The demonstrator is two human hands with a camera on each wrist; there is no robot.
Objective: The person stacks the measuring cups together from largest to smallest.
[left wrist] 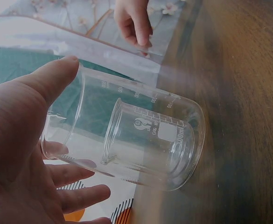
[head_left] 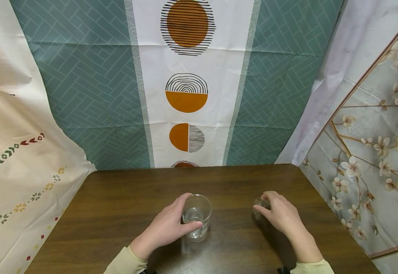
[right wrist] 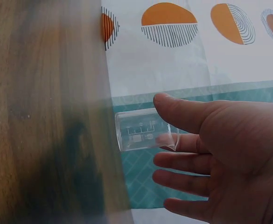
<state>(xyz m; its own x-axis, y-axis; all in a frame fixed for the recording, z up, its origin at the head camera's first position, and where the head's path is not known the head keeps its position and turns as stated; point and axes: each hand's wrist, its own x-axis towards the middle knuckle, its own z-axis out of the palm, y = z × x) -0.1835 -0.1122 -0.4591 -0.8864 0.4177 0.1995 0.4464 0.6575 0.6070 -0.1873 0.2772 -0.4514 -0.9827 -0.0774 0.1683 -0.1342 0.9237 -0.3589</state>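
On the table stands a large clear glass beaker [head_left: 203, 207] with white graduation marks, and a smaller beaker [left wrist: 148, 135] sits inside it. My left hand [head_left: 171, 222] holds the large beaker near its rim, thumb on the near side and index finger on the far side; the other fingers are spread in the left wrist view. To the right, my right hand [head_left: 281, 211] pinches a tiny clear beaker [right wrist: 141, 130] by its upper part between thumb and index finger. Its remaining fingers extend below. Whether the tiny beaker's base touches the table, I cannot tell.
The brown wooden table [head_left: 127, 198] runs back to a green and white patterned cloth [head_left: 92, 95]. A cream cloth [head_left: 24, 171] hangs on the left, and a floral panel [head_left: 373, 160] borders the right side.
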